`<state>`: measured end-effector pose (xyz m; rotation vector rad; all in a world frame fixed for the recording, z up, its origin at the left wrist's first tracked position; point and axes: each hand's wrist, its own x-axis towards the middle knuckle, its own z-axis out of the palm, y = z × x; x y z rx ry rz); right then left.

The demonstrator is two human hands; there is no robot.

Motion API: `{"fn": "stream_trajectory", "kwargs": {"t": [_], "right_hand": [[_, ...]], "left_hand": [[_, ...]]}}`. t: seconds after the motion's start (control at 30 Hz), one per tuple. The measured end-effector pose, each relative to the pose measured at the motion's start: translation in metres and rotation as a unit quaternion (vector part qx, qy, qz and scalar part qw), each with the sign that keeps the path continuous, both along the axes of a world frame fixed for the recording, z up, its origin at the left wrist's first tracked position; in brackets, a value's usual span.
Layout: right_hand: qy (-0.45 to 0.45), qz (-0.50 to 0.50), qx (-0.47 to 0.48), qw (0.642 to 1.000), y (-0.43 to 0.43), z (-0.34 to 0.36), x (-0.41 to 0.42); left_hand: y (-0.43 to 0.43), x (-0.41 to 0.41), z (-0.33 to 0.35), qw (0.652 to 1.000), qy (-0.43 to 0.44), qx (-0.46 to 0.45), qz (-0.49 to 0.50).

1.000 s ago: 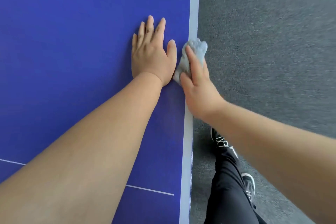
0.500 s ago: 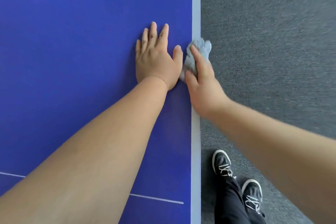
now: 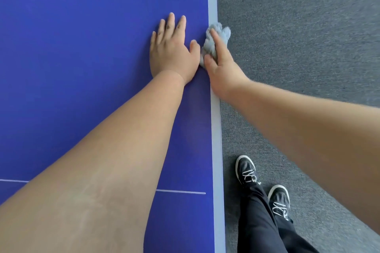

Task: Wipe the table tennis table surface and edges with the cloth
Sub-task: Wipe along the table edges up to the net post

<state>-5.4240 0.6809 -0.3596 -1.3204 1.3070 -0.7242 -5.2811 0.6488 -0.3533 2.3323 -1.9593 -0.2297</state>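
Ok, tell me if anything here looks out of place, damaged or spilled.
Nothing stands out. The left hand lies flat on the blue table, and the right hand holds the bunched cloth against its pale edge. No spill or damage shows, only faint dark smudges on two left fingers.

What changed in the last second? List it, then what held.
The right hand slid the cloth slightly outward, from lying partly on the blue playing surface to sitting mostly over the grey edge strip and overhanging it. Unchanged: its grip on the cloth, and the left hand flat on the surface beside it.
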Motion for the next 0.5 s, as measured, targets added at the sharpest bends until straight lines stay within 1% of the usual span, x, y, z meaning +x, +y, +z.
{"fn": "stream_trajectory", "kwargs": {"t": [0.1,0.2,0.27,0.33,0.43,0.5], "right_hand": [[0.007,0.013,0.01,1.0,0.071,0.0,-0.007],[0.028,0.035,0.034,0.998,0.125,0.01,-0.014],[0.031,0.051,0.056,0.997,0.118,0.012,-0.015],[0.033,0.067,0.068,0.995,0.084,0.011,-0.016],[0.042,0.052,0.055,0.996,0.036,0.009,-0.011],[0.038,0.024,0.042,0.998,0.036,0.009,-0.004]], "left_hand": [[0.035,-0.004,0.003,0.999,-0.008,0.023,-0.026],[0.103,-0.004,0.011,0.998,0.004,0.049,-0.044],[0.146,-0.003,0.013,0.997,-0.003,0.06,-0.039],[0.169,-0.003,0.011,0.998,-0.019,0.058,-0.029],[0.169,-0.003,0.007,0.999,-0.016,0.037,-0.016],[0.165,-0.003,0.005,1.0,-0.008,0.022,-0.015]]}}
